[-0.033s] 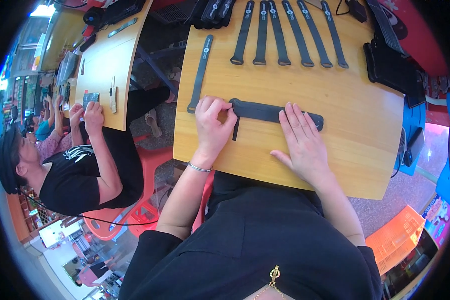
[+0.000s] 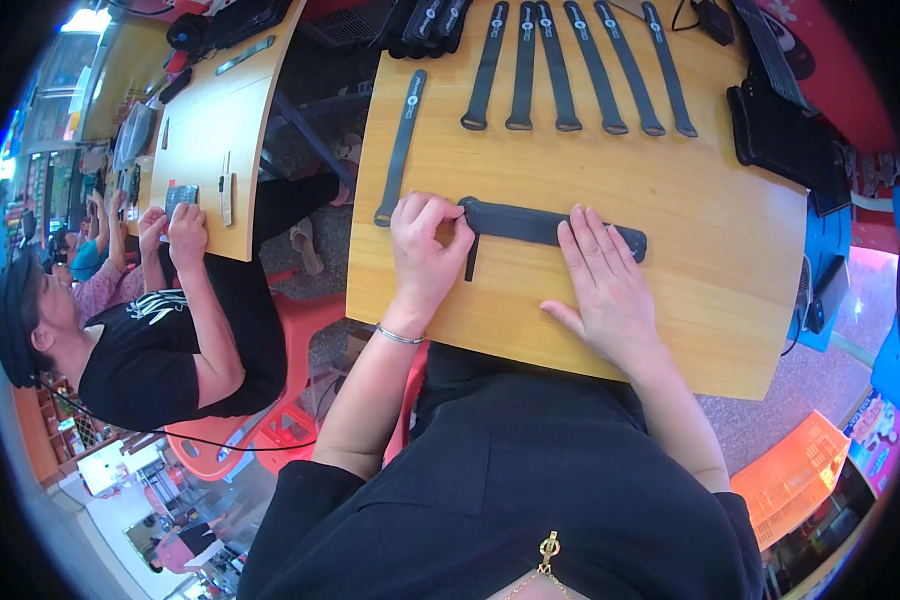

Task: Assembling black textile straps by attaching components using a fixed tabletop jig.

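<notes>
Head view shows a dark strap [image 2: 530,222] lying flat across the middle of the wooden worktop [image 2: 710,260]. The left hand [image 2: 425,245] has its grip pinched together on the strap's end at 9 o'clock. The right hand [image 2: 605,285] lies flat with fingers spread, pressing the strap's other end at 3 o'clock. A row of more straps [image 2: 570,65] lies at 12 o'clock.

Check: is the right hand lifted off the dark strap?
No, the right hand lies flat with its fingers on the dark strap on the wooden table.
</notes>
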